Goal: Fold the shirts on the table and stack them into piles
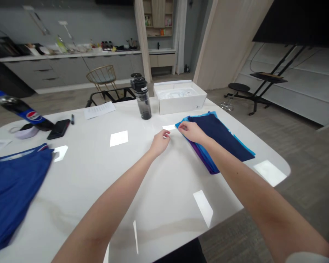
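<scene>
On the right of the white table lies a stack of folded cloths, likely garments, navy on top with light blue and purple edges showing beneath. My right hand is at the stack's far left corner, its fingers pinched on the edge of the cloth there. How many layers it grips is hidden. Just left of the stack, my left hand hovers over the table with loosely curled fingers and nothing visible in them. A blue garment lies spread at the table's left side.
Beyond my hands stand a dark clear water bottle and an open white box. Farther left are a paper sheet, a phone, a pen and a tilted Pepsi bottle. The table's rounded edge is at right.
</scene>
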Available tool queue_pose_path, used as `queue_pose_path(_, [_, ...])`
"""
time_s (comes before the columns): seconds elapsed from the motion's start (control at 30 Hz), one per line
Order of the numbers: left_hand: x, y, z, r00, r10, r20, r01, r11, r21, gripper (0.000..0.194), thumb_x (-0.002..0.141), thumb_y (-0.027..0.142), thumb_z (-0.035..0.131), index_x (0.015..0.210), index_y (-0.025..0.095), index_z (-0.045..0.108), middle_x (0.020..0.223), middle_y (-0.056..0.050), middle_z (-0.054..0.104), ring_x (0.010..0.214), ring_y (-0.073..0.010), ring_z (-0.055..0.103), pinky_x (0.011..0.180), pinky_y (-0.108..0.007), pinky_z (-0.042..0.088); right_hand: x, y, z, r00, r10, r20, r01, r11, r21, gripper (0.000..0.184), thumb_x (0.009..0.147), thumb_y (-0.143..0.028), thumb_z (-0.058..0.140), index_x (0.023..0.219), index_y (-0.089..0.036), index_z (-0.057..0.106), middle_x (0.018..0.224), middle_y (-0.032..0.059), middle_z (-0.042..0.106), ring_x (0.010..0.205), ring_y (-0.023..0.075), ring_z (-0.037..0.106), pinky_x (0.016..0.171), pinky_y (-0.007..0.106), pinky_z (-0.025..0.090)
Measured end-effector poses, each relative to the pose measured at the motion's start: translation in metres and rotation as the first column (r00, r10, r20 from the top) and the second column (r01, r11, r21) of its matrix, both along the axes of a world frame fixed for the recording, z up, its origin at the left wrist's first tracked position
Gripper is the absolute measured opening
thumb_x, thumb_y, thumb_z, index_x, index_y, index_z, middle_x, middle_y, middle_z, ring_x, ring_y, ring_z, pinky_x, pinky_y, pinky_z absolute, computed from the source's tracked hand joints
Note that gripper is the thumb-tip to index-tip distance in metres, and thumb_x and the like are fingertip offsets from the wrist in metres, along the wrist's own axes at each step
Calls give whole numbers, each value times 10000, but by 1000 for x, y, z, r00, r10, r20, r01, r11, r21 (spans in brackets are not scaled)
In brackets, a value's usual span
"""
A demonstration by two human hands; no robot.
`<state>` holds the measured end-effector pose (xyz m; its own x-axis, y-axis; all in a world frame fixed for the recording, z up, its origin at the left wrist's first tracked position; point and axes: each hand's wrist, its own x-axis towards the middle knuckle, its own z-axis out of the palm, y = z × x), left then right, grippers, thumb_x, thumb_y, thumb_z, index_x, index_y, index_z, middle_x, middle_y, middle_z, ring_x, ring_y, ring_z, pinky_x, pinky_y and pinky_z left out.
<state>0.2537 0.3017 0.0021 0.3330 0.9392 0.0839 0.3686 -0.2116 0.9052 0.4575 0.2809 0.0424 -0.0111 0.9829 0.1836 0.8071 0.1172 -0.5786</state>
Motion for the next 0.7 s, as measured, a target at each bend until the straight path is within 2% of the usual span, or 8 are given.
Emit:
queue_pose_path(0.13, [-113,-20,-9,992,85,-89,-85,996,12,212,826,185,573,978,240,709,883,-19,705,730,-171,657,740,-304,520,-104,12,-23,984,171,-51,-176,976,-127,119,895,-257,624,879,-210,732,873,42,732,783,190,636,724,286,460])
queue_pose_path(0.23, [-209,-34,-18,962,225,-152,-219,974,56,219,849,179,557,992,241,711,923,-24,725,774,-175,668,818,-320,527,-195,21,-38,953,282,-109,-298,937,-183,127,888,-248,620,894,-204,740,856,36,735,758,175,637,700,267,458])
queue_pose_path(0.33, [-308,-44,-16,886,393,-245,-369,919,139,242,843,138,539,1001,219,704,998,-43,732,833,-180,670,873,-323,522,-292,31,-45,900,400,-172,-429,879,-206,136,886,-242,618,910,-199,746,821,28,734,734,160,641,710,256,468])
queue_pose_path(0.43, [-402,-48,-2,751,553,-360,-480,833,276,270,837,111,518,1025,191,694,1073,-77,709,916,-195,666,906,-328,511,-389,40,-47,852,477,-217,-519,826,-220,145,894,-238,616,935,-188,746,854,35,740,747,156,652,717,252,475])
queue_pose_path(0.53, [-482,-48,14,563,662,-495,-547,747,377,281,866,133,511,1078,198,683,1156,-107,673,1063,-245,643,966,-385,488,-476,52,-48,826,515,-231,-559,804,-206,171,911,-243,630,1023,-174,739,1002,68,748,847,173,675,798,271,490])
queue_pose_path(0.63, [-542,-45,18,359,692,-627,-641,671,374,296,906,221,540,1183,204,646,1281,-158,612,1219,-336,569,1017,-503,447,-547,67,-51,839,498,-220,-537,823,-186,297,925,-295,654,1186,-162,698,1194,116,716,1053,224,672,941,311,482])
queue_pose_path(0.7, [-567,-44,13,314,657,-686,-679,660,321,304,926,289,553,1205,195,630,1309,-183,591,1242,-367,545,1009,-539,442,-581,77,-55,864,465,-194,-497,850,-177,395,928,-345,661,1273,-153,652,1292,153,670,1183,264,633,1008,339,464])
